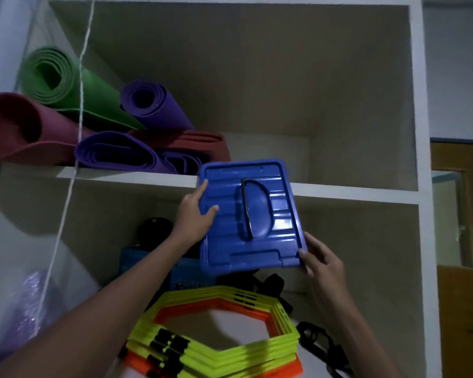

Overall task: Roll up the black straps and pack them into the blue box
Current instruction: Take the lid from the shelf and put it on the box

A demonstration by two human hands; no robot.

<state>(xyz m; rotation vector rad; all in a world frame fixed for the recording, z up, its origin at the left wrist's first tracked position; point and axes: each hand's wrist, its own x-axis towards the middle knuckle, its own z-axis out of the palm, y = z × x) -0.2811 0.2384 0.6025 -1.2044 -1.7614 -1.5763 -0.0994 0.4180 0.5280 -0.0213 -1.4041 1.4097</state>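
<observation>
Early, I judge: the box (pixel 224 241) is held up before the shelf (pixel 120 178); the left hand (pixel 195 214) grips its left rim, thumb on top; the right hand (pixel 321 261) clasps its near right corner; the straps (pixel 273 282) lie loose just below the box, unrolled; rolling and packing remain.

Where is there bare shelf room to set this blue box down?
Upper shelf behind the blue box: bare from the rolled mats rightward to the side wall. Lower shelf is crowded: hexagon rings in front, black straps behind and right of them.
</observation>
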